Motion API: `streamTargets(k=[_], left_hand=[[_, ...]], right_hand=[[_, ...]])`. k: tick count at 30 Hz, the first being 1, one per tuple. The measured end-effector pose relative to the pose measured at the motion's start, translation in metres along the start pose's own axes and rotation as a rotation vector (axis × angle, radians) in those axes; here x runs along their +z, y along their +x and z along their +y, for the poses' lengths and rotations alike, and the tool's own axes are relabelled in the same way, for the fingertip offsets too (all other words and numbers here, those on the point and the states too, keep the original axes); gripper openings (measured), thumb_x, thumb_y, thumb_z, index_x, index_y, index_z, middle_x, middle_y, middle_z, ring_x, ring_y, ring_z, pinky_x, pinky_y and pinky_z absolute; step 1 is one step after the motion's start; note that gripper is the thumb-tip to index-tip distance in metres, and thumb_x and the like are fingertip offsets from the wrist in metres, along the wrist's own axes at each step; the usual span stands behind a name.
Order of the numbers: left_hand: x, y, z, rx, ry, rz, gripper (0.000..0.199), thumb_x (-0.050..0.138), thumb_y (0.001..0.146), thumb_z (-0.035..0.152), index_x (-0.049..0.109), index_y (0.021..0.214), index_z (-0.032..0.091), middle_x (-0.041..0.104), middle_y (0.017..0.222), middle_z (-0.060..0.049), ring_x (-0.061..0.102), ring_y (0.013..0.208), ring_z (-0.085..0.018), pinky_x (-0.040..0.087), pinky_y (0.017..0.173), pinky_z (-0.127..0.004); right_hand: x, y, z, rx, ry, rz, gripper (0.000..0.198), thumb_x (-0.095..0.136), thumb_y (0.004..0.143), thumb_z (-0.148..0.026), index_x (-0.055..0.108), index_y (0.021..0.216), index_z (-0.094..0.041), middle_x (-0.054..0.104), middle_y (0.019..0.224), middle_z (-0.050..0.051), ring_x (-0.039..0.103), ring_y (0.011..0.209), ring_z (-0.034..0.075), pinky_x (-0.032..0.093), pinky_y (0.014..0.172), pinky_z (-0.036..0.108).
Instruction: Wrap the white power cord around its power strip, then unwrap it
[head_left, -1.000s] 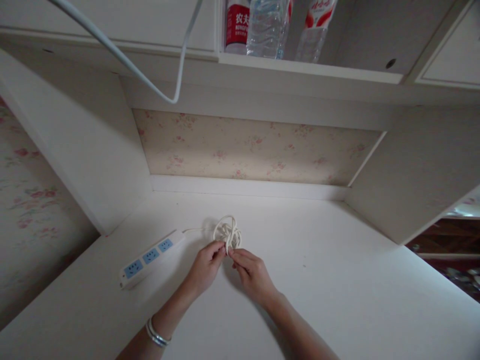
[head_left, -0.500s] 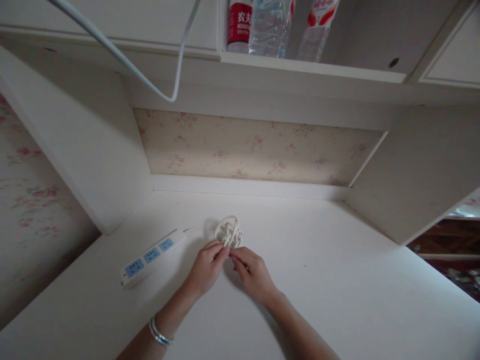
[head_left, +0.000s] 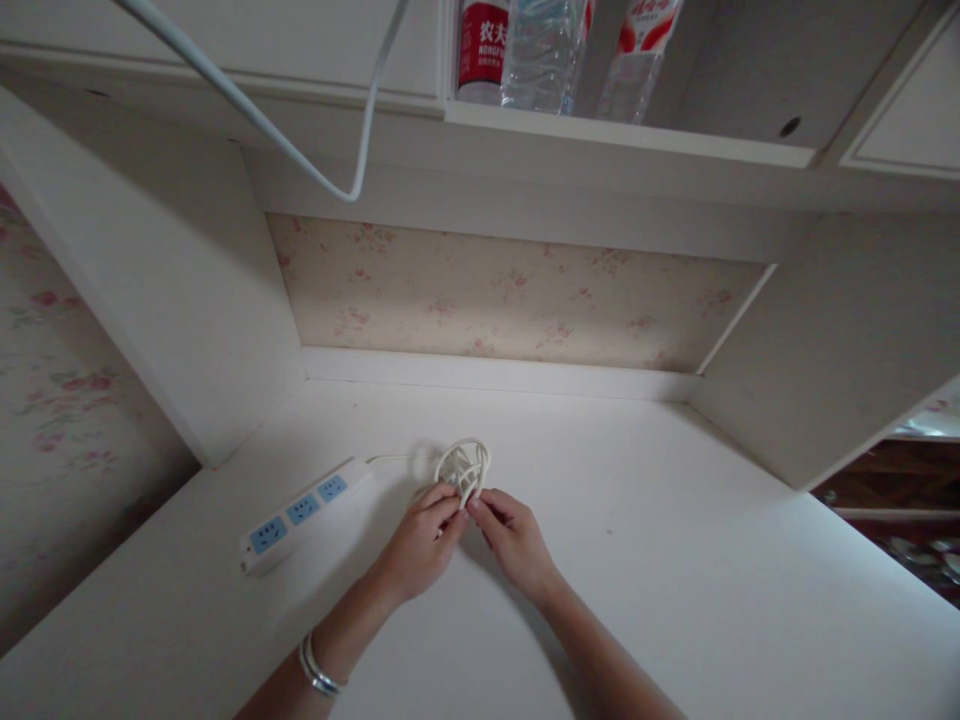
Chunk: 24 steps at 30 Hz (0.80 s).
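A bundled white power cord is held up a little over the white desk, its loops bunched together. My left hand is closed on the near end of the bundle, thumb and fingers pinched. From the other side my right hand pinches the same bundle, its fingertips close to the left thumb. What lies between the fingertips is partly hidden. The cord runs left to a white power strip with blue sockets, which lies at a slant on the desk.
The white desk has side panels left and right and a floral-papered wall behind. Overhead, a shelf holds several plastic bottles. A pale bent rod or cable hangs across the upper left.
Both hands and the cord bundle have shifted slightly to the right. The bundle's loops have turned a little, and the fingers have changed their grip. The power strip has stayed put.
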<state>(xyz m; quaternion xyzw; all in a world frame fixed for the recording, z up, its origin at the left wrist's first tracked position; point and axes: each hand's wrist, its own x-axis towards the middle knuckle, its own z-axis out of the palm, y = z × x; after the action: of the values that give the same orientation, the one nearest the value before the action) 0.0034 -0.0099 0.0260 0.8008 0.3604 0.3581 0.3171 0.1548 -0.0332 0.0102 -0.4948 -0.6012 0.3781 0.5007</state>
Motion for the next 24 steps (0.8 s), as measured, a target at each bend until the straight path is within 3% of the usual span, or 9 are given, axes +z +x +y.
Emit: streamTargets(k=[5, 13, 16, 20, 24], left_hand=[[0.003, 0.001, 0.001, 0.012, 0.07, 0.034, 0.029, 0.037, 0.092, 0.029, 0.062, 0.08, 0.019, 0.059, 0.087, -0.006, 0.055, 0.085, -0.016, 0.043, 0.078, -0.026], [0.001, 0.001, 0.003, -0.039, 0.228, 0.066, 0.031, 0.033, 0.094, 0.033, 0.055, 0.075, 0.02, 0.059, 0.072, -0.002, 0.054, 0.069, -0.015, 0.039, 0.064, -0.024], [-0.001, 0.002, 0.001, -0.032, 0.319, 0.102, 0.03, 0.034, 0.093, 0.031, 0.052, 0.072, 0.021, 0.059, 0.07, -0.002, 0.054, 0.068, -0.015, 0.038, 0.066, -0.026], [-0.005, 0.004, -0.006, 0.015, 0.409, 0.164, 0.027, 0.036, 0.092, 0.026, 0.052, 0.072, 0.02, 0.059, 0.069, -0.002, 0.055, 0.073, -0.017, 0.038, 0.08, -0.031], [-0.007, 0.005, -0.014, -0.014, 0.333, 0.235, 0.025, 0.035, 0.093, 0.028, 0.054, 0.08, 0.019, 0.061, 0.082, -0.005, 0.055, 0.084, -0.019, 0.04, 0.08, -0.031]], right_hand=[[-0.001, 0.001, 0.003, 0.062, 0.103, 0.026, 0.033, 0.051, 0.084, -0.048, 0.066, 0.091, -0.019, 0.046, 0.057, -0.004, 0.039, 0.051, 0.01, 0.032, 0.047, 0.021], [-0.006, 0.004, 0.002, 0.098, 0.263, 0.088, 0.034, 0.052, 0.083, -0.051, 0.06, 0.085, -0.018, 0.042, 0.051, -0.006, 0.036, 0.047, 0.009, 0.031, 0.047, 0.021], [-0.012, 0.006, 0.006, 0.11, 0.278, 0.169, 0.031, 0.051, 0.085, -0.05, 0.057, 0.085, -0.019, 0.043, 0.049, -0.007, 0.037, 0.046, 0.009, 0.031, 0.047, 0.021], [-0.023, 0.012, 0.013, 0.113, 0.319, 0.319, 0.029, 0.051, 0.086, -0.048, 0.055, 0.085, -0.02, 0.042, 0.05, -0.007, 0.037, 0.047, 0.009, 0.031, 0.047, 0.021], [-0.029, 0.015, 0.012, 0.14, 0.452, 0.409, 0.028, 0.052, 0.084, -0.048, 0.054, 0.08, -0.02, 0.045, 0.062, -0.004, 0.043, 0.054, 0.009, 0.037, 0.05, 0.02]])
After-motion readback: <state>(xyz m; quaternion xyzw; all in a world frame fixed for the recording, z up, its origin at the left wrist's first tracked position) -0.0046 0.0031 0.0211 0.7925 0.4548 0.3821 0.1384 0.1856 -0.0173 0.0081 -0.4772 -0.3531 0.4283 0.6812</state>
